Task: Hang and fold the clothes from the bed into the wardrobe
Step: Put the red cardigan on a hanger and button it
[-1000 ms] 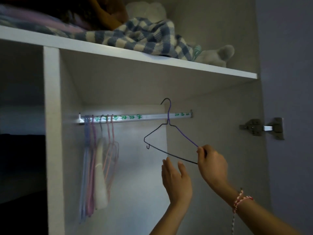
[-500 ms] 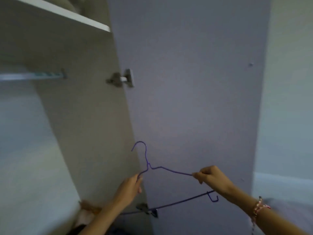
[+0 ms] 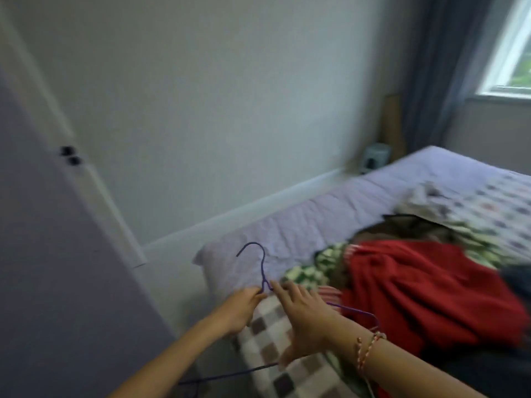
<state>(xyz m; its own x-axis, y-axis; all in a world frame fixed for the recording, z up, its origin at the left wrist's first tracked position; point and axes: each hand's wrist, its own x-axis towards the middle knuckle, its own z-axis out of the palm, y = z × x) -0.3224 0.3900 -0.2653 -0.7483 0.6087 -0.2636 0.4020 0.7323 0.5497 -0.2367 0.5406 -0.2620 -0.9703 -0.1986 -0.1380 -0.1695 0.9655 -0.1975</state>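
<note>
Wardrobe door: a flat grey-lilac wardrobe door panel (image 3: 43,225) fills the left edge. Two small dark round knobs (image 3: 69,156) sit near its right border.
Wall: a plain pale wall (image 3: 215,96) with a white skirting board (image 3: 244,208) slanting down behind the bed.
Left hand: the left hand (image 3: 240,310) is stretched forward, its fingertips pinched together on the hanger's twisted neck.
Hanger: a thin purple wire clothes hanger (image 3: 263,268) is held over the near corner of the bed, hook upward. Its lower bar runs beneath both forearms.
Right hand: the right hand (image 3: 306,320) lies palm down over the hanger's shoulder, fingers straight and spread apart. Contact with the wire cannot be told. A braided red-and-white wrist cord (image 3: 369,347) is on the wrist.
Bed: a lilac-sheeted bed (image 3: 330,219) stands against the wall.
Clothes on bed: a brown-and-white checked cloth (image 3: 273,331) lies under the hands. A green-and-white checked garment (image 3: 304,272) lies just beyond it, and a crumpled red garment (image 3: 425,291), blurred, lies to its right.
Far right: a dark blue curtain (image 3: 439,67) hangs beside a white-framed window (image 3: 508,53).
</note>
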